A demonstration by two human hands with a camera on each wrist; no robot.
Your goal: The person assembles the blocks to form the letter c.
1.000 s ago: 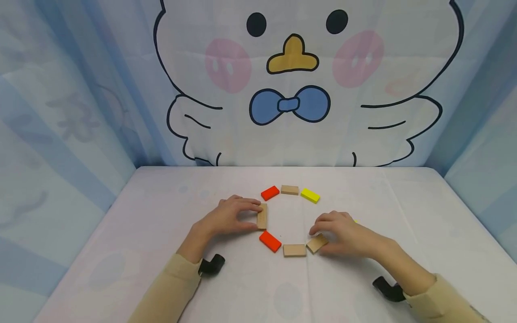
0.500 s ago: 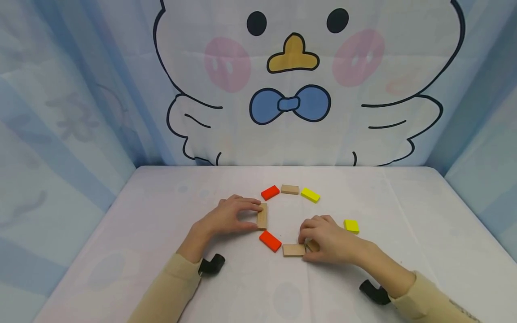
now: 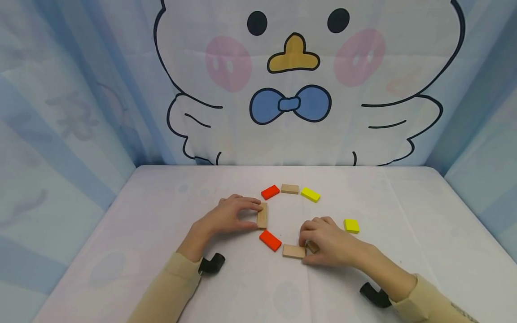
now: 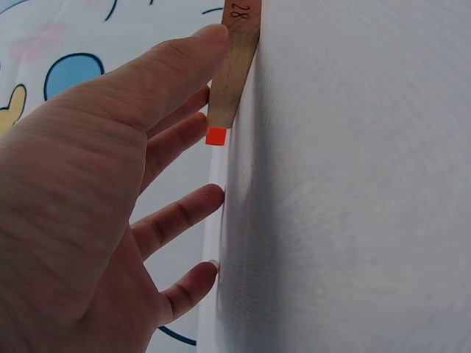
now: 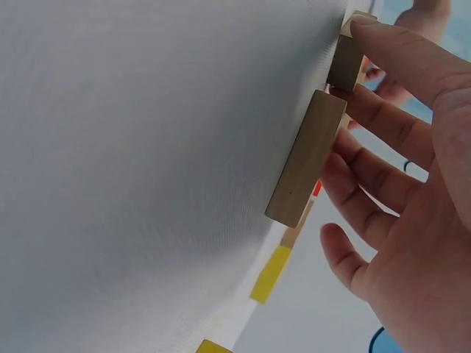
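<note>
On block [image 4: 234, 66], left wrist: perhaps "28" [image 4: 241, 10]

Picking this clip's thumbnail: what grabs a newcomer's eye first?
Likely the large white cartoon creature with a blue bow tie, printed on the fabric backdrop behind the white table. Next, two red painted rectangular blocks on the left of a rough ring, and two yellow ones toward its right, among tan wooden rectangular blocks. Then the bare left hand and right hand, touching wooden blocks on the ring's left and near right.

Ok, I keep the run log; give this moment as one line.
left hand: touches left block; right hand: pinches front block; far yellow block: untouched
</note>
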